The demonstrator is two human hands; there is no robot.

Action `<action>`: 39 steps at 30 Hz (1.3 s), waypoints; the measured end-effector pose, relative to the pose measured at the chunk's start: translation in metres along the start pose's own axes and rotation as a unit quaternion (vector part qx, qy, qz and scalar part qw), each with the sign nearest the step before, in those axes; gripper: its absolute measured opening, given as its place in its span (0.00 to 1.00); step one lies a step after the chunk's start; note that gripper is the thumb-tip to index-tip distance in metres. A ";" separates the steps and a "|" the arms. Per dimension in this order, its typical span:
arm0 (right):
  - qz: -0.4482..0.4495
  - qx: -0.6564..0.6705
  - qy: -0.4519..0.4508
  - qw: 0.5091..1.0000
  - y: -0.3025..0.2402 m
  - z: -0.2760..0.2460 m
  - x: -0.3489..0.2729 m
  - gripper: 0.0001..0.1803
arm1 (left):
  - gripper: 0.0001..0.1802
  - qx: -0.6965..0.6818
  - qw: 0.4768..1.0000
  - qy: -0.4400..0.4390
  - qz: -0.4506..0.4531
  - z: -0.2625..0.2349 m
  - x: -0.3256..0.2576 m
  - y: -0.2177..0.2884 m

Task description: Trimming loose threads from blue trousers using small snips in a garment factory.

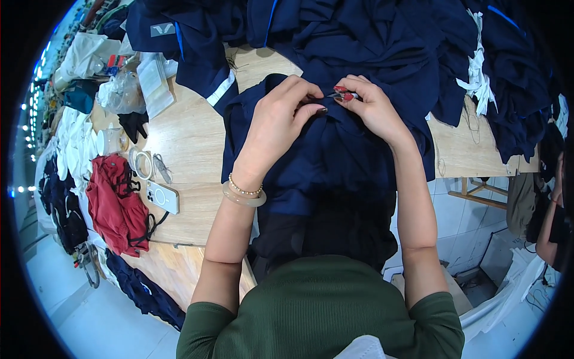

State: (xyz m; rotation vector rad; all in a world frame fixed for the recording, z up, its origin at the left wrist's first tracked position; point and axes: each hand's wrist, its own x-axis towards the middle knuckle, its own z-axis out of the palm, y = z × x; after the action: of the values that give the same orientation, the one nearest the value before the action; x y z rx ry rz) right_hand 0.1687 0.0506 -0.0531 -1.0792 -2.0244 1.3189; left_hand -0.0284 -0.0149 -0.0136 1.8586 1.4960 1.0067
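Note:
A dark navy garment [353, 149] is spread over the table edge in front of me and drapes down toward my lap. My left hand [287, 107] has thumb and forefinger pinched on a fold of it. Close to those fingertips, my right hand [372, 107] grips small thread snips [348, 94] with red parts, their metal tip pointing left at the fold. The fingers hide much of the snips, and any thread between the hands is too fine to see. A bracelet and a bangle circle my left wrist.
More navy garments [371, 36] are heaped at the back, with white strips [477, 72] at right. Left on the wooden table [191, 143] lie a phone [162, 197], a white ring [143, 164], a red bag [116, 203] and plastic bags [122, 93]. Another person's arm [547, 233] shows far right.

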 end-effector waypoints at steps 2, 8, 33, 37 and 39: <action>0.005 -0.007 0.000 1.000 -0.002 0.001 0.000 0.09 | 0.03 0.109 0.993 -0.030 0.034 0.000 0.000 -0.002; 0.015 -0.009 -0.003 1.000 -0.001 0.001 0.000 0.09 | 0.07 0.030 0.997 0.027 -0.062 0.004 0.003 -0.003; 0.003 0.010 0.002 1.000 0.000 0.001 0.000 0.09 | 0.07 -0.045 0.999 -0.027 -0.007 0.001 0.006 -0.010; 0.000 0.013 0.001 1.000 0.002 0.002 0.000 0.09 | 0.05 -0.004 0.999 -0.010 0.037 0.005 0.007 -0.011; 0.007 0.030 0.008 1.000 0.002 0.001 -0.001 0.08 | 0.04 -0.006 0.999 0.000 0.032 0.008 0.007 -0.009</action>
State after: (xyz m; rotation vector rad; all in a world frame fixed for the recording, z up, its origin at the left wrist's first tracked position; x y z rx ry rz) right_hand 0.1693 0.0500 -0.0556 -1.0763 -1.9575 1.3656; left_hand -0.0263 -0.0055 -0.0241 1.9096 1.4355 1.0436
